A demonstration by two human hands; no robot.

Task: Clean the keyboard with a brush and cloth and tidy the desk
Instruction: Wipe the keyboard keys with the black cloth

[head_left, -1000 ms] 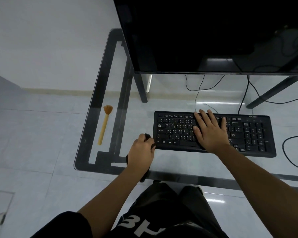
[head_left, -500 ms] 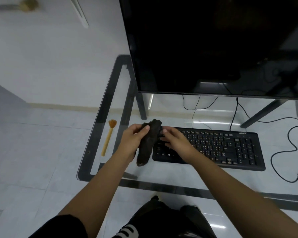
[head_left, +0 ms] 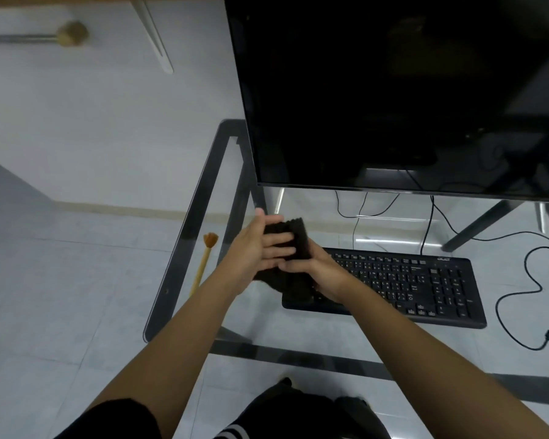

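1. The only writing on show is a small pale logo at the far right corner of the flat black plastic keyboard (head_left: 403, 285); it is too small to read with certainty. The key legends are pale marks, too fine to make out.
2. White lettering or stripes show on the dark clothing at the bottom edge of the view, cut off and unreadable.
3. The dark, rough-textured folded cloth (head_left: 295, 245) is held up between both hands, above the left end of the keyboard and clear of the glass worktop (head_left: 184, 248).
4. The left hand (head_left: 260, 248) lies against the cloth's left face, fingers stretched nearly flat across it and thumb pointing up behind its top edge; it presses the cloth rather than curling round it.
5. The right hand (head_left: 317, 270) is closed on the cloth's lower right part, fingers wrapped across the front, its wrist over the keyboard's left keys.
6. The cloth's lower end hangs below both hands and hides the keyboard's near left corner.
7. The slim wooden-handled brush with orange-brown bristles (head_left: 205, 264) lies on the worktop just left of the left hand, apart from it, bristles pointing away from the person.
8. The large black monitor screen (head_left: 393, 90) stands beyond both hands, unlit.
9. Black cables (head_left: 520, 293) trail to the right of the keyboard, well apart from the right hand.
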